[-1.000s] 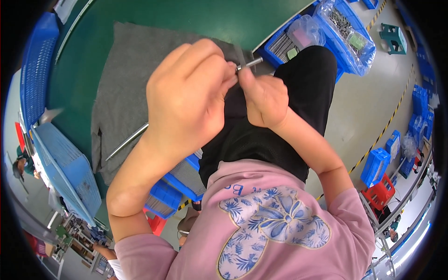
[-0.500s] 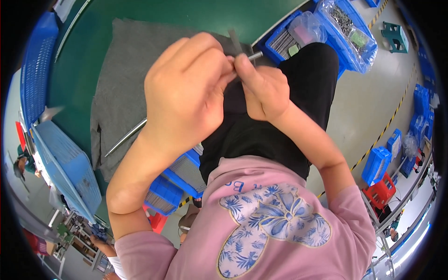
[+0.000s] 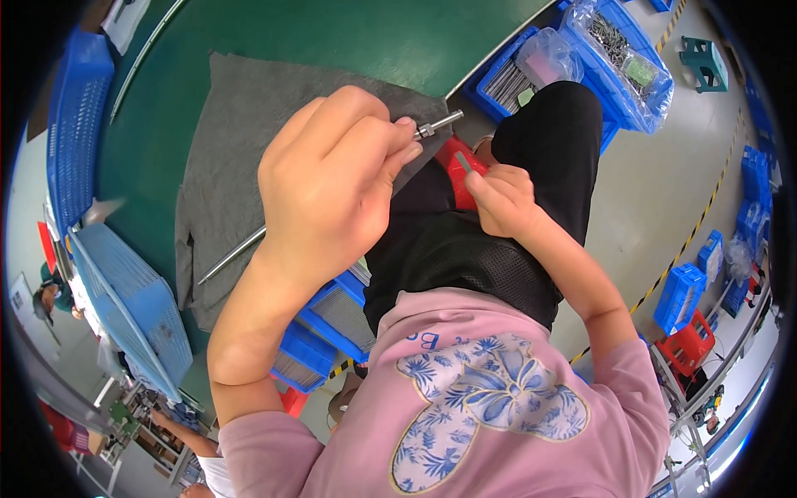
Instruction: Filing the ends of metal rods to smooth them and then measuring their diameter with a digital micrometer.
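Note:
My left hand (image 3: 328, 178) is closed around a slim metal rod, whose stepped end (image 3: 437, 124) with a collar sticks out past the thumb and fingertips. On the other side of the forearm a stretch of shiny rod (image 3: 231, 255) shows above the grey cloth; the hand hides whether it is the same piece. Lower and to the right, over my lap, my right hand (image 3: 508, 202) is closed on a thin flat grey strip (image 3: 463, 161) that points up past the thumb. The two hands are apart. The grey cloth (image 3: 241, 108) lies under the left hand.
The cloth covers part of a green tabletop (image 3: 332, 37). Blue baskets (image 3: 133, 303) stand at left. At upper right are blue bins, one with rods (image 3: 505, 87), another with small metal parts (image 3: 610, 37). Something red (image 3: 455, 170) shows between my legs.
My right hand has moved away from the left, down and to the right, taking the flat strip with it. The rod's stepped end is now uncovered. The left hand stays nearly in place.

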